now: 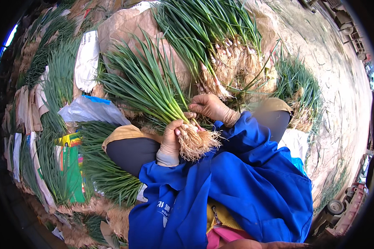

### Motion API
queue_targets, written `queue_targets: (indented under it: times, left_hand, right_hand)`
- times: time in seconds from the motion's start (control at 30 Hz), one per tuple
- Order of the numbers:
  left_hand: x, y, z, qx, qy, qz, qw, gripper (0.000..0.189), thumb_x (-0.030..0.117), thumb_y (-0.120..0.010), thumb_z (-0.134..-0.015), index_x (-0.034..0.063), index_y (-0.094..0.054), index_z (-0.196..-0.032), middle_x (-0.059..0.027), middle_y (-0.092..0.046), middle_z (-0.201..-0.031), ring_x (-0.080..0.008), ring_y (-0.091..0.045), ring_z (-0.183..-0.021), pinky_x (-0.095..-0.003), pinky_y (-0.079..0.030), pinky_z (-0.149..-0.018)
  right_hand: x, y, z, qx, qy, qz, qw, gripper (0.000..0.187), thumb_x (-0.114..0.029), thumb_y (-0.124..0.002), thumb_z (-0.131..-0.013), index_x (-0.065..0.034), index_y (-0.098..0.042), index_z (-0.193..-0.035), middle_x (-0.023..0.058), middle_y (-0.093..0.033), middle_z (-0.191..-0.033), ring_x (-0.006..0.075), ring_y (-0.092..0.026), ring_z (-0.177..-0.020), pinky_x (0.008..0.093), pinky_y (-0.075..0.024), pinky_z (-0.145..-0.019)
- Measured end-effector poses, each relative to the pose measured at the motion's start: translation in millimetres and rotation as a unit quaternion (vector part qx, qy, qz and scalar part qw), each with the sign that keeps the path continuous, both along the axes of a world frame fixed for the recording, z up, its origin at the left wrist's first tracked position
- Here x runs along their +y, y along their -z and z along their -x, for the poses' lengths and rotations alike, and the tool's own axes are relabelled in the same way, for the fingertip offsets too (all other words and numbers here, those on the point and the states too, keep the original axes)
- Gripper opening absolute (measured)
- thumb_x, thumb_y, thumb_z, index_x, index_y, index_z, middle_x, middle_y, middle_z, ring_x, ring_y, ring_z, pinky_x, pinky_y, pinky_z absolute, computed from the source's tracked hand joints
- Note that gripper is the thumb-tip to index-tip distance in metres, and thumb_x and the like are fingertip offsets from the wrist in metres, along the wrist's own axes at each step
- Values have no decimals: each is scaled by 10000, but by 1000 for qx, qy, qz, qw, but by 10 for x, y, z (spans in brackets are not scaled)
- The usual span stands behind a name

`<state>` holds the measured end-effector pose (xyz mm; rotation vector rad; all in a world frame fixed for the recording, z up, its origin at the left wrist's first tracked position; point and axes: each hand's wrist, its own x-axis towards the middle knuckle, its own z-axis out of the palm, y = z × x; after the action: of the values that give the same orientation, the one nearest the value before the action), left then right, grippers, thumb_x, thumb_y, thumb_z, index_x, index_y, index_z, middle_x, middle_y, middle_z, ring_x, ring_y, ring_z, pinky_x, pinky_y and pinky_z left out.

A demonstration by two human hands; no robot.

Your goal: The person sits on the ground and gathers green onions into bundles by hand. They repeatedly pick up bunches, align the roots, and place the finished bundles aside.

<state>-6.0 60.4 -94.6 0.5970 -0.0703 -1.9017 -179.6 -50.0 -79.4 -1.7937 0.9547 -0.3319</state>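
A bunch of young garlic plants (162, 102) lies across my lap, its green leaves fanned to the upper left and its pale stringy roots (199, 143) toward me. My left hand (171, 135), in a thin pale glove, is closed around the stems just above the bulbs. On the other side, my right hand (213, 107), gloved too, has thumb and forefinger pinched at a single stalk (184, 101) along the bunch's right edge. Its other fingers are curled and partly hidden. Beyond both hands rests a larger heap of garlic plants (233, 46), roots toward me.
Brown sacking (131, 23) lies under the far heap. Garlic bundles (112, 165) and a white sack (87, 62) crowd the left; a smaller pile (299, 84) stands beyond my right knee. Concrete floor (333, 81) stretches right, toward a parked red vehicle (349, 208).
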Motion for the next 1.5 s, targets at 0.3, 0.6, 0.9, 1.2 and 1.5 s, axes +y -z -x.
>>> queue_targets:
  times: [0.3, 0.6, 0.9, 1.2, 1.5]
  left_hand:
    - [-37, -23, -57, 48, -112, 17, 992, 317, 231, -627, -833, 62, -593, -1099, -113, -584, -1187, -299, -543, -1160, -516, -467, -971]
    - [-159, 97, -43, 53, -49, -19, 997, 426, 264, -596, -863, 46, -553, -1226, -150, -589, -1208, -289, -598, -1072, -481, -515, -891]
    - [-160, 444, 108, 57, -10, -115, 992, 386, 243, -616, -830, -20, -595, -1111, -231, -582, -1229, -370, -568, -1141, -511, -472, -975]
    - [-98, 75, 28, 79, -55, 2, 995, 361, 285, -601, -829, 51, -592, -1104, -159, -557, -1231, -287, -561, -1067, -512, -437, -984]
    - [36, -102, -129, 67, -107, 104, 987, 363, 362, -576, -853, 91, -565, -1095, -89, -500, -1139, -222, -516, -991, -403, -435, -949]
  right_hand:
    - [88, 129, 977, 239, 33, 20, 970, 201, -241, -670, -875, -134, -709, -1041, 82, -696, -812, 173, -657, -711, 291, -526, -685]
    - [-460, 618, 591, 147, 294, 114, 938, 300, -315, -707, -848, -29, -673, -932, 118, -691, -803, 195, -654, -730, 320, -514, -699]
    - [352, 181, 557, -49, 86, 62, 993, 136, -137, -730, -822, -51, -667, -907, 70, -611, -826, 216, -621, -787, 327, -495, -700]
    - [-90, 790, 312, 41, 254, 57, 965, 180, -167, -660, -890, -76, -696, -1041, 111, -709, -910, 170, -665, -788, 290, -509, -707]
    - [-280, 1165, -367, 152, 198, -36, 968, 350, -362, -663, -842, -55, -697, -1008, 171, -691, -880, 311, -677, -825, 388, -521, -765]
